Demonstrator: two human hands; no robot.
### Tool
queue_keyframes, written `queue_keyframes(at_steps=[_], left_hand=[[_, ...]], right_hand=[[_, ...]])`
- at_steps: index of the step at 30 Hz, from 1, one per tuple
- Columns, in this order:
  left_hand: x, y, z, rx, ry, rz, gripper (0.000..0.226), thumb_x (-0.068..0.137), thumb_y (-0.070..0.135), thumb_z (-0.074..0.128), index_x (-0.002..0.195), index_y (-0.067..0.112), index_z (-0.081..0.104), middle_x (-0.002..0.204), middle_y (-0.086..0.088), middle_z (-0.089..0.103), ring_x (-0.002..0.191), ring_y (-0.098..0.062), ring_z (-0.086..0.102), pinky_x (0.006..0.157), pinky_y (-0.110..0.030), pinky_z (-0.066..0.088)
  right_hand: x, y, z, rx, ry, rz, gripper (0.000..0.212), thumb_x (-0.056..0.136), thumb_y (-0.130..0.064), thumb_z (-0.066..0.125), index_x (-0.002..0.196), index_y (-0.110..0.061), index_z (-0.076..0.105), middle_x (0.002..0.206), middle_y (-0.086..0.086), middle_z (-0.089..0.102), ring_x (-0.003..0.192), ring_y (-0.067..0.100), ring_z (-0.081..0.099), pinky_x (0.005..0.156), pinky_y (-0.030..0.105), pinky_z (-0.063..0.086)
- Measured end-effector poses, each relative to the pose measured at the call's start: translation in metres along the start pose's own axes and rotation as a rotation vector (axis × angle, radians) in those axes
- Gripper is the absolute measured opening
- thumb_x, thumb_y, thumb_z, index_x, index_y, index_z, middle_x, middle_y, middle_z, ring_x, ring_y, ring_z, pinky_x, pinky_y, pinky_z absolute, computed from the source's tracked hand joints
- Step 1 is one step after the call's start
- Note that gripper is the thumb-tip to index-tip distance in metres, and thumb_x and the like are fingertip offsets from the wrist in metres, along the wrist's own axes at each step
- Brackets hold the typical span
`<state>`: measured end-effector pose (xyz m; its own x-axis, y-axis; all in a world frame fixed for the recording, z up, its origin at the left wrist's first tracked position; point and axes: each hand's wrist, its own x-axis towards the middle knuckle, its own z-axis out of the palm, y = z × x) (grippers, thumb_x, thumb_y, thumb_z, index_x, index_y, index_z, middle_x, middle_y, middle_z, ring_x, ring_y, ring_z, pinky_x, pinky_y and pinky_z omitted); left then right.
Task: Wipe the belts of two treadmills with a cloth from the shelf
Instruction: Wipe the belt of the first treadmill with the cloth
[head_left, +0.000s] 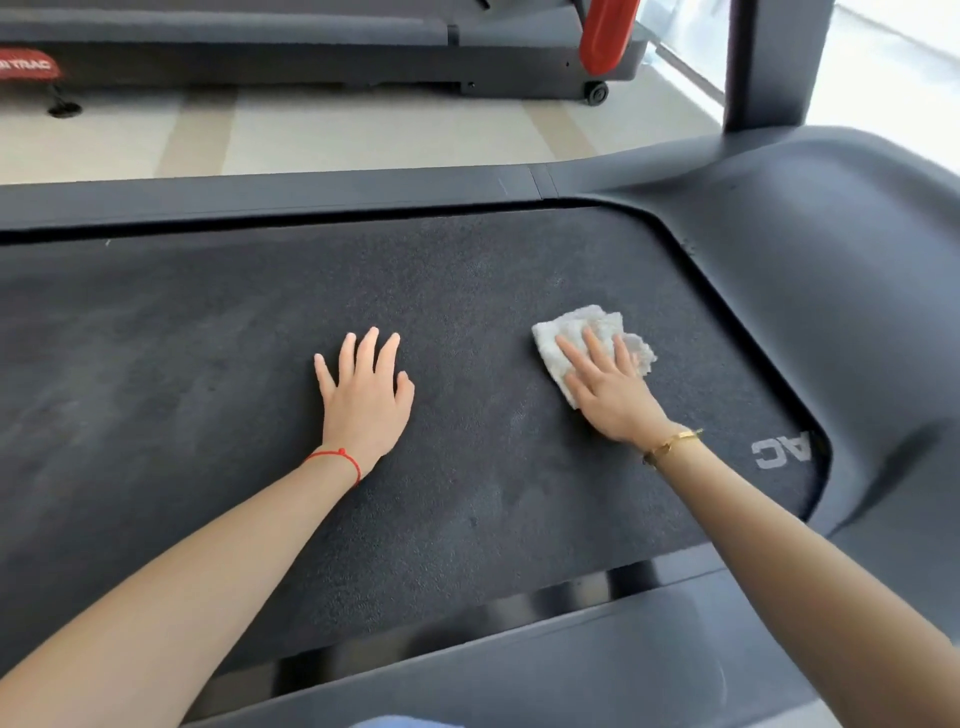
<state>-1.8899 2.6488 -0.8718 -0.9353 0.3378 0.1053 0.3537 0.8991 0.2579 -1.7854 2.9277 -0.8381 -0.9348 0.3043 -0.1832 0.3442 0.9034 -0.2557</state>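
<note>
A dark textured treadmill belt fills the middle of the head view. My right hand lies flat with straight fingers on a white folded cloth, pressing it onto the belt near the motor cover. My left hand rests flat on the bare belt, fingers spread, about a hand's width left of the cloth. It holds nothing. A second treadmill stands across the floor at the top of the view.
The grey motor cover rises at the right with an upright post behind it. Grey side rails border the belt at the far and near sides. Pale floor separates the two treadmills. A red upright belongs to the far machine.
</note>
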Motion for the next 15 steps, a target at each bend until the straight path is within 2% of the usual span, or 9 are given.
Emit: queue_keyframes(at_steps=[1, 3, 6, 8, 11, 13, 15], left_hand=[[0.000, 0.001, -0.001, -0.010, -0.005, -0.007, 0.053, 0.102, 0.032, 0.035, 0.154, 0.022, 0.029, 0.161, -0.003, 0.024, 0.151, -0.025, 0.013, 0.120, -0.061, 0.007], [0.000, 0.005, -0.002, -0.047, -0.007, -0.020, 0.052, 0.102, 0.031, 0.037, 0.153, 0.022, 0.031, 0.161, -0.003, 0.025, 0.151, -0.025, 0.013, 0.120, -0.062, 0.007], [0.002, 0.016, -0.003, -0.078, 0.016, 0.006, 0.051, 0.101, 0.029, 0.039, 0.151, 0.021, 0.034, 0.160, -0.003, 0.027, 0.151, -0.024, 0.014, 0.119, -0.062, 0.007], [0.005, 0.027, -0.002, -0.074, 0.023, 0.049, 0.052, 0.100, 0.028, 0.040, 0.151, 0.020, 0.034, 0.160, -0.003, 0.028, 0.150, -0.023, 0.015, 0.119, -0.062, 0.008], [0.013, 0.047, 0.001, -0.089, 0.020, 0.074, 0.052, 0.101, 0.029, 0.039, 0.152, 0.020, 0.033, 0.160, -0.003, 0.027, 0.151, -0.023, 0.014, 0.120, -0.062, 0.007], [0.019, 0.059, 0.005, -0.098, 0.029, 0.065, 0.052, 0.101, 0.029, 0.038, 0.152, 0.020, 0.032, 0.160, -0.004, 0.026, 0.151, -0.023, 0.013, 0.120, -0.062, 0.006], [0.025, 0.070, 0.008, -0.090, 0.043, 0.063, 0.053, 0.100, 0.029, 0.039, 0.152, 0.020, 0.032, 0.160, -0.004, 0.027, 0.151, -0.024, 0.014, 0.119, -0.062, 0.006]], right_hand=[[-0.002, -0.006, 0.001, -0.001, -0.016, -0.002, 0.051, 0.105, -0.039, 0.027, 0.154, -0.040, 0.012, 0.164, -0.002, 0.000, 0.148, 0.038, -0.010, 0.120, 0.050, -0.003], [-0.020, -0.024, 0.011, -0.037, -0.032, -0.122, 0.051, 0.105, -0.039, 0.026, 0.154, -0.041, 0.011, 0.164, -0.003, -0.002, 0.148, 0.039, -0.010, 0.120, 0.052, -0.003], [-0.062, -0.041, 0.029, -0.058, -0.041, -0.382, 0.051, 0.105, -0.042, 0.022, 0.152, -0.046, 0.005, 0.163, -0.010, -0.006, 0.148, 0.028, -0.017, 0.120, 0.043, -0.010], [-0.070, -0.033, 0.028, -0.049, -0.061, -0.441, 0.050, 0.104, -0.046, 0.019, 0.151, -0.050, 0.002, 0.162, -0.015, -0.008, 0.146, 0.020, -0.021, 0.119, 0.036, -0.012], [-0.040, -0.003, 0.018, -0.133, -0.012, -0.348, 0.051, 0.105, -0.040, 0.019, 0.153, -0.043, 0.002, 0.164, -0.007, -0.005, 0.149, 0.025, -0.013, 0.121, 0.040, -0.008], [-0.004, 0.024, 0.005, -0.160, 0.074, -0.209, 0.049, 0.107, -0.032, 0.019, 0.156, -0.030, 0.011, 0.164, 0.004, -0.001, 0.149, 0.035, -0.005, 0.120, 0.047, -0.006], [0.031, 0.050, -0.013, -0.064, 0.090, -0.007, 0.049, 0.106, -0.035, 0.022, 0.155, -0.033, 0.017, 0.164, 0.003, 0.001, 0.149, 0.038, -0.006, 0.120, 0.048, -0.005]])
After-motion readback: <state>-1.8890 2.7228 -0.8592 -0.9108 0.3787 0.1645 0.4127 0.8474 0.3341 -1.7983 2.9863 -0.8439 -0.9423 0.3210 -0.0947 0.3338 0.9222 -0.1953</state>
